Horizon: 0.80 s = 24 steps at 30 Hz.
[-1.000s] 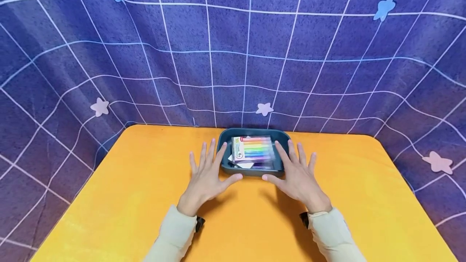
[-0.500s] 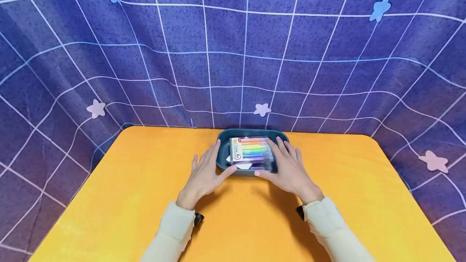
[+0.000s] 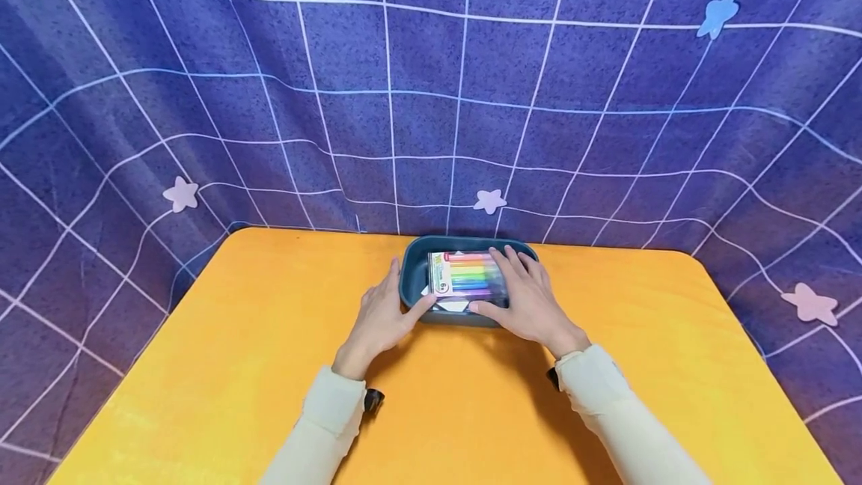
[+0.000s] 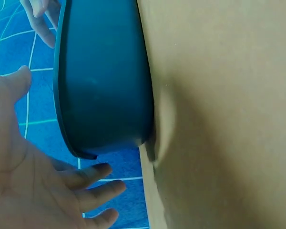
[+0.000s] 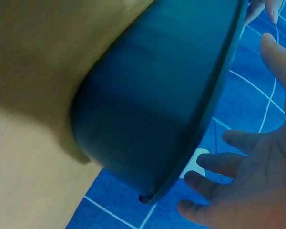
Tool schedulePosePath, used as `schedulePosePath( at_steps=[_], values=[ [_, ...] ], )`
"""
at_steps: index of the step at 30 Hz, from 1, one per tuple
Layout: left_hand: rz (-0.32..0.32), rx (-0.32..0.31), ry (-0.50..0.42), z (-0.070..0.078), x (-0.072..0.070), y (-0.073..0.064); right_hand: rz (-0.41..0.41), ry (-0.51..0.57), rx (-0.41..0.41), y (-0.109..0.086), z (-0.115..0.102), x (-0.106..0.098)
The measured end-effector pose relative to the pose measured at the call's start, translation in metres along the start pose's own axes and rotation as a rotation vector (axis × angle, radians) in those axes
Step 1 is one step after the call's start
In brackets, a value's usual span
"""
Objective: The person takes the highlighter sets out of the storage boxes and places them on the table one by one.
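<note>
A dark teal oblong bin sits at the table's far edge. In it lies a clear pack of rainbow-coloured pens, over a white item that is mostly covered. My left hand is at the bin's left end, its fingers spread and relaxed. In the left wrist view that hand stands apart from the bin wall. My right hand hovers over the bin's right end and hides part of the pack. The right wrist view shows its fingers loosely spread, gripping nothing.
An orange cloth covers the table. Right behind the bin hangs a blue-purple curtain with a white grid and stars. Each wrist wears a small black device below a pale sleeve.
The right hand has moved left and inward, over the pens' right end. My left hand has drawn its fingers closer together beside the bin. The bin and pack stay in place.
</note>
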<state>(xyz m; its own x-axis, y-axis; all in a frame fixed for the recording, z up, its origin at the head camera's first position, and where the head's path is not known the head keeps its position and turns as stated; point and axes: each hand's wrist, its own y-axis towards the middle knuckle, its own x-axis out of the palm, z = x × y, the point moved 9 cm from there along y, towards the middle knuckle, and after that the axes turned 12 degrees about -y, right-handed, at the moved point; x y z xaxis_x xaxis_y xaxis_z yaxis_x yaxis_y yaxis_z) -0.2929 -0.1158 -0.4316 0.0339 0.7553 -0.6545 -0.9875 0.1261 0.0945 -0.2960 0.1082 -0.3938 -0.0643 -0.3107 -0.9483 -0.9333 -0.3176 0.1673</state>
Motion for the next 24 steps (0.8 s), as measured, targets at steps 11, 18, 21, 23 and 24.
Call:
schedulePosePath(
  at_steps=[11, 18, 21, 23, 24],
  values=[
    [0.028, -0.003, -0.074, -0.004, 0.003, 0.005, -0.020, -0.047, -0.040, 0.011, -0.003, 0.007],
    [0.030, -0.014, -0.155, -0.012, 0.009, 0.009, -0.062, -0.019, -0.029, 0.015, -0.001, 0.013],
    [0.028, 0.006, -0.191, -0.013, 0.011, 0.011, -0.084, -0.040, -0.030, 0.016, 0.000, 0.016],
    [0.025, 0.024, -0.208, -0.011, 0.012, 0.013, -0.089, -0.061, -0.037, 0.018, 0.000, 0.016],
    [0.023, 0.032, -0.220, -0.010, 0.012, 0.014, -0.087, -0.072, -0.044, 0.019, -0.001, 0.014]
  ],
)
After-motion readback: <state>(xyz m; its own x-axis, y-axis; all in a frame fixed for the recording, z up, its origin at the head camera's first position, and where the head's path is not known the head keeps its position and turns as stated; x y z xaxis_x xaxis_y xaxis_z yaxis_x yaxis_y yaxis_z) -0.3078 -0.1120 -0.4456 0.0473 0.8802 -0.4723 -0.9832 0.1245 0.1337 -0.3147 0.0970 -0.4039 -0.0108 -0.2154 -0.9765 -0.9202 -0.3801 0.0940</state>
